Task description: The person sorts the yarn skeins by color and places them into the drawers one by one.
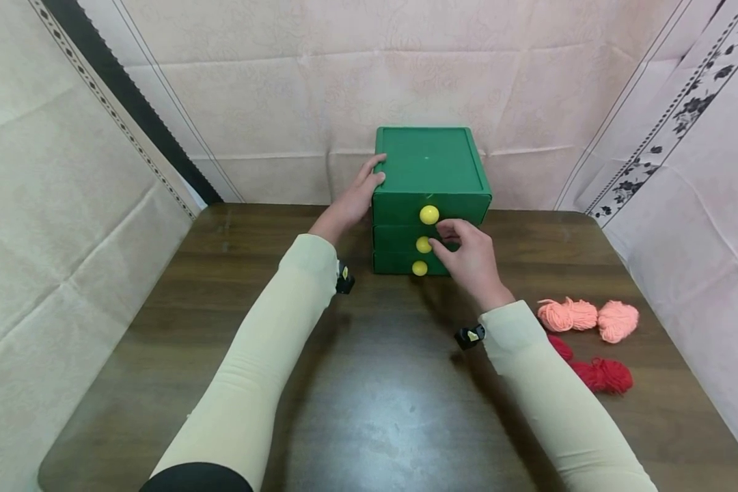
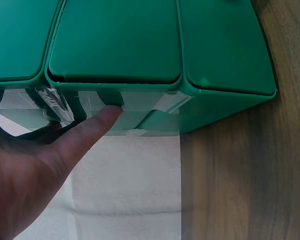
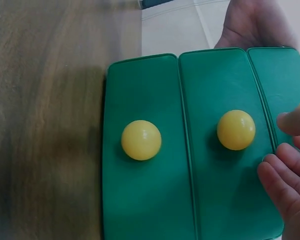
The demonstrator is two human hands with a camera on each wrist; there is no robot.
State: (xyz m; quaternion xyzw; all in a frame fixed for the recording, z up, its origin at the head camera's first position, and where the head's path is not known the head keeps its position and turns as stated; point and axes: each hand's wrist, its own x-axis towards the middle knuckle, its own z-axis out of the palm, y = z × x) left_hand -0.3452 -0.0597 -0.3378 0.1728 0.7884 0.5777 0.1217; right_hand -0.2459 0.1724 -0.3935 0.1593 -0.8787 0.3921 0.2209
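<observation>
A green three-drawer box (image 1: pixel 430 160) stands at the far side of the table, each drawer front bearing a round yellow knob (image 3: pixel 141 140). My left hand (image 1: pixel 355 198) rests against the box's left side, its fingertips at the upper edge. In the left wrist view a straight finger (image 2: pixel 92 127) presses the taped side wall. My right hand (image 1: pixel 472 258) is before the drawer fronts, thumb and fingers loosely bent and apart, just below and right of the top knob (image 1: pixel 429 214). In the right wrist view the thumb (image 3: pixel 295 121) partly covers that knob. All three drawers look closed.
Two pink yarn bundles (image 1: pixel 618 321) lie on the right of the brown table (image 1: pixel 369 410). Red yarn (image 1: pixel 609 376) lies nearer, partly hidden by the right sleeve. Pale cloth (image 1: pixel 270 102) hangs behind and along both sides.
</observation>
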